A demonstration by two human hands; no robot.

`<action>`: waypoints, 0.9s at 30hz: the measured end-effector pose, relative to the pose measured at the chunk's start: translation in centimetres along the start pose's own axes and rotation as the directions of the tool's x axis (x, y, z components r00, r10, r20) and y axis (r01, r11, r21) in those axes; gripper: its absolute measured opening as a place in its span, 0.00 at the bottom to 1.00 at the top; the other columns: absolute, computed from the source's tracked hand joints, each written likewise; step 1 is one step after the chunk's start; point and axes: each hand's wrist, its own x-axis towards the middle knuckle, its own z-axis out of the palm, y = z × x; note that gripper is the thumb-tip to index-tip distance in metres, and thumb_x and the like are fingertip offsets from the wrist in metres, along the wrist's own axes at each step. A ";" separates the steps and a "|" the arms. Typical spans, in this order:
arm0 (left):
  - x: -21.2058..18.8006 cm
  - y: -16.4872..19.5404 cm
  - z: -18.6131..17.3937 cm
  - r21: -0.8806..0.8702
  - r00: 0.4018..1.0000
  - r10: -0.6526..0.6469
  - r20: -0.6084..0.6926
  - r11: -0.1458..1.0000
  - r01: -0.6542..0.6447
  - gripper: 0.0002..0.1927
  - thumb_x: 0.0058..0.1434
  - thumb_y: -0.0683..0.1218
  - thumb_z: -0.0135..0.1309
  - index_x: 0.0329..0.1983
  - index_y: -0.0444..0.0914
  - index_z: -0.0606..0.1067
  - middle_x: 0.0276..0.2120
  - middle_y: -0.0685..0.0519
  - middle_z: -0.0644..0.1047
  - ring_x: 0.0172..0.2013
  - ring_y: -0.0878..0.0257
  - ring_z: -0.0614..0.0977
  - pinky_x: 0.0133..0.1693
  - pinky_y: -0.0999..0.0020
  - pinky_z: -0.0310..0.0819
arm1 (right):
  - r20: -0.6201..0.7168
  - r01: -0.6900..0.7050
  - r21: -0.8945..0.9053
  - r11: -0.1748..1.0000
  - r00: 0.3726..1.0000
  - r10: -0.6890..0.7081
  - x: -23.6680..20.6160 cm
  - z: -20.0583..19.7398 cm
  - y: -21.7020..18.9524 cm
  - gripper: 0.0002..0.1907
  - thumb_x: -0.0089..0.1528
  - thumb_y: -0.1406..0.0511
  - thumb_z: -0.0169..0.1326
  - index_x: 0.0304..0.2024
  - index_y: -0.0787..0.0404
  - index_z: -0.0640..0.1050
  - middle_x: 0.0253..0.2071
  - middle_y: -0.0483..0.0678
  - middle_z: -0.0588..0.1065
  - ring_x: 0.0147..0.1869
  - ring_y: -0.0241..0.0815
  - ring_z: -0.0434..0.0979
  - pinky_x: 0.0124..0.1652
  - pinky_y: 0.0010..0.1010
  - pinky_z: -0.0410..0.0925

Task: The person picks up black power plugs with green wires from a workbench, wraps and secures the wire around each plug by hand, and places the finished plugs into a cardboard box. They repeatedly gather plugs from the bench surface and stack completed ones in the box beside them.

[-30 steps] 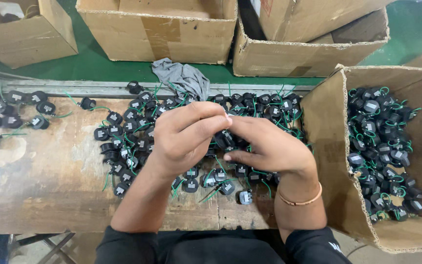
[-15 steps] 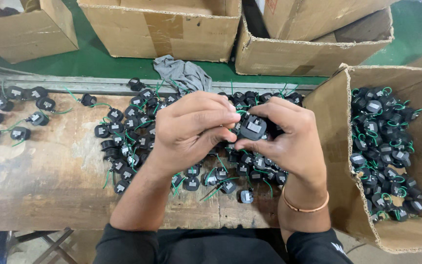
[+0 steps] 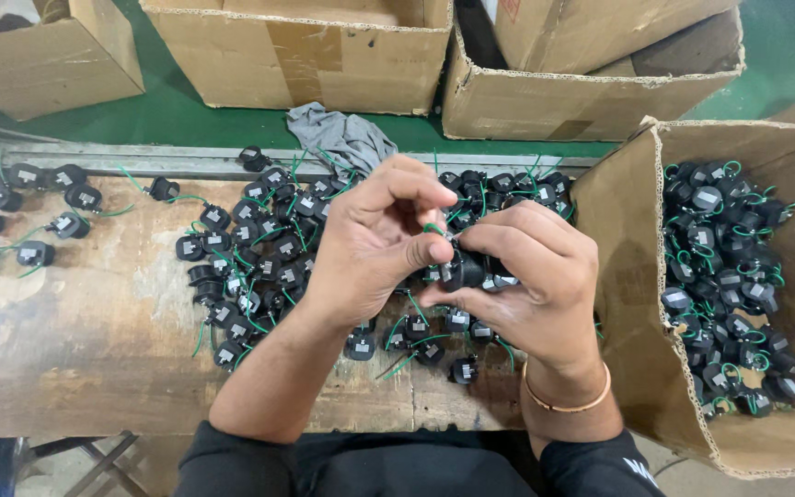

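My hands are meeting above the middle of the worktop (image 3: 66, 368), and I am holding one small black component (image 3: 464, 269) between them: the right hand (image 3: 535, 285) is cupping it from below and behind with the fingers curled shut around its body, while the left hand (image 3: 374, 244) is pinching its thin green wire (image 3: 434, 228) between thumb and forefinger right at the part's top edge. Compared with half a second ago, I am seeing less of the part; then its flat face was turned up toward me in the open, and now it is rolled down into the right palm, with the left fingertips closed on the wire rather than on the casing. A full second ago both hands were lower, touching the heap, with no single piece lifted clear. I judge from this that I am past picking up and am now working the lead itself. Under my wrists the pile of identical black parts with green leads (image 3: 259, 248) is lying spread as before, a looser scatter (image 3: 25, 221) is sitting at the far left, the grey rag (image 3: 342, 133) is resting at the back edge, and the cardboard box (image 3: 627, 285) at my right is holding many more such pieces.
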 end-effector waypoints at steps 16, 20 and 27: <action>1.2 0.0 -1.5 0.984 0.985 -0.032 0.168 0.064 -0.165 0.16 0.49 0.43 0.66 0.43 0.40 0.83 0.33 0.50 0.82 0.41 0.50 0.81 0.43 0.52 0.74 | -0.237 -0.199 0.214 0.956 0.939 0.249 -1.0 -1.7 2.5 0.28 0.61 0.72 0.75 0.51 0.63 0.67 0.48 0.50 0.72 0.51 0.38 0.75 0.51 0.28 0.71; 1.3 -6.2 -1.6 0.938 0.805 -0.592 -0.042 -0.300 -0.172 0.08 0.49 0.42 0.60 0.33 0.42 0.84 0.38 0.48 0.82 0.42 0.51 0.85 0.39 0.54 0.79 | -0.296 -0.236 0.446 0.863 0.871 0.392 -1.3 -2.9 3.3 0.30 0.67 0.72 0.70 0.62 0.62 0.64 0.48 0.47 0.71 0.48 0.35 0.75 0.47 0.23 0.72; 1.5 -11.4 -3.8 0.936 0.811 -0.572 -0.127 -0.339 -0.093 0.08 0.57 0.42 0.54 0.33 0.42 0.84 0.35 0.48 0.84 0.39 0.51 0.86 0.37 0.54 0.79 | -0.414 -0.077 0.349 0.934 0.882 0.227 -2.5 -3.8 4.1 0.09 0.75 0.76 0.65 0.53 0.71 0.78 0.46 0.52 0.72 0.43 0.42 0.78 0.41 0.31 0.79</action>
